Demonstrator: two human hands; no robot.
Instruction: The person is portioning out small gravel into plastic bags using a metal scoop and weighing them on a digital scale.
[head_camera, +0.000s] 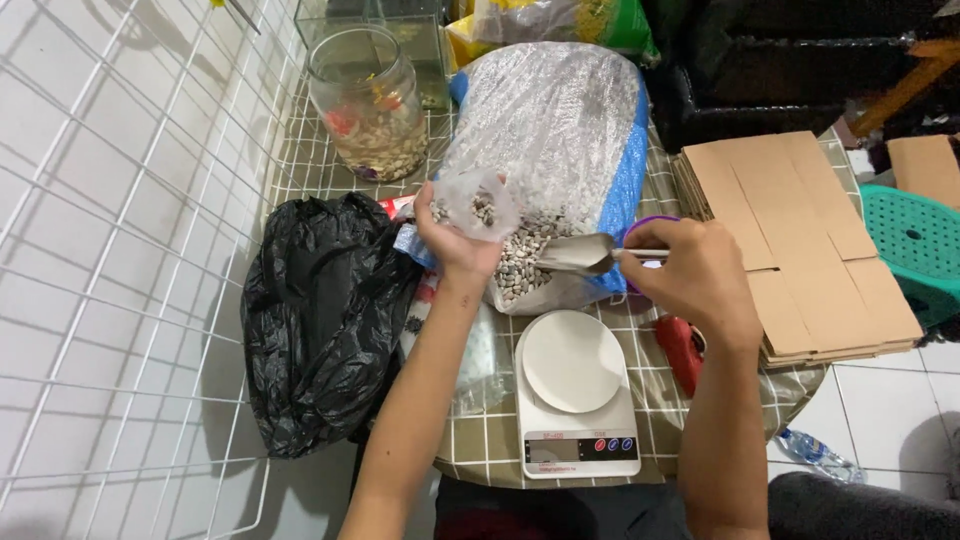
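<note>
My left hand (452, 238) holds up a small clear plastic bag (478, 204) with a few pebbles in it, its mouth open. My right hand (690, 275) grips the handle of a metal scoop (578, 254), whose blade points left into the open mouth of a large clear sack of speckled pebbles (545, 150) lying on the table. The scoop sits just right of and below the small bag. A white kitchen scale (575, 390) with a round platter stands right under both hands.
A black plastic bag (320, 310) lies at left beside a white wire grid (130, 250). A glass jar (368, 100) stands at the back. Flattened cardboard boxes (800, 240) are stacked at right, a red tool (682, 350) beside the scale, a teal stool (915, 245) beyond.
</note>
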